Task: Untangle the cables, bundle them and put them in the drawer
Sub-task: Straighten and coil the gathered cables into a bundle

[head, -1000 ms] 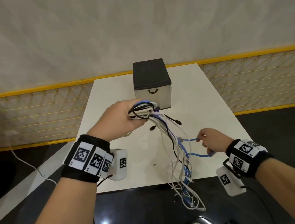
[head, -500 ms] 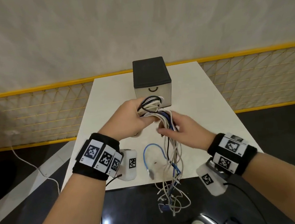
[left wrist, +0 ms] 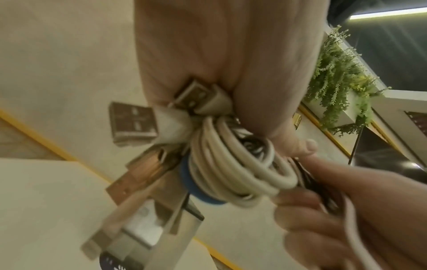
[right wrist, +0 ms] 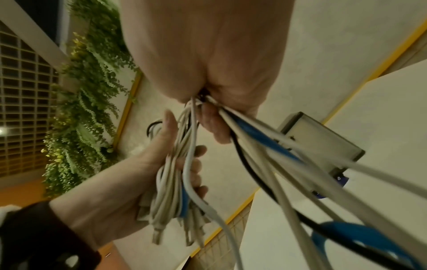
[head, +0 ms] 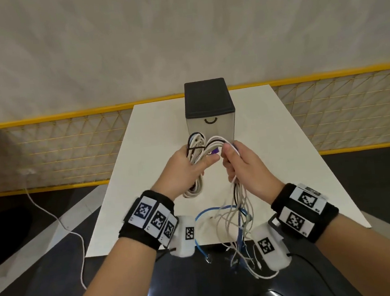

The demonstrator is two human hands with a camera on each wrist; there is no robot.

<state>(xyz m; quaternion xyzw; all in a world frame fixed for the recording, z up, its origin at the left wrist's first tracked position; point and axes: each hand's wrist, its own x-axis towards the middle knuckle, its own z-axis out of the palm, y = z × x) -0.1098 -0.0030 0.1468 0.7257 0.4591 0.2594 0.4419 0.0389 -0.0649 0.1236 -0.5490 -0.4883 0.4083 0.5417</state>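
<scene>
White table (head: 155,137): centre of the head view, running toward the wall. Grey textured wall (head: 179,31): upper half of the frame. Yellow-framed mesh railing (head: 59,145): band across mid-frame, both sides of the table. Loose white cord (head: 54,221): trailing over the dark floor (head: 20,234), lower left. Hanging green foliage (right wrist: 87,109): left of the right wrist view; also upper right of the left wrist view.

White table (head: 144,176) on dark glossy floor (head: 47,278), grey wall (head: 179,31) behind.
</scene>
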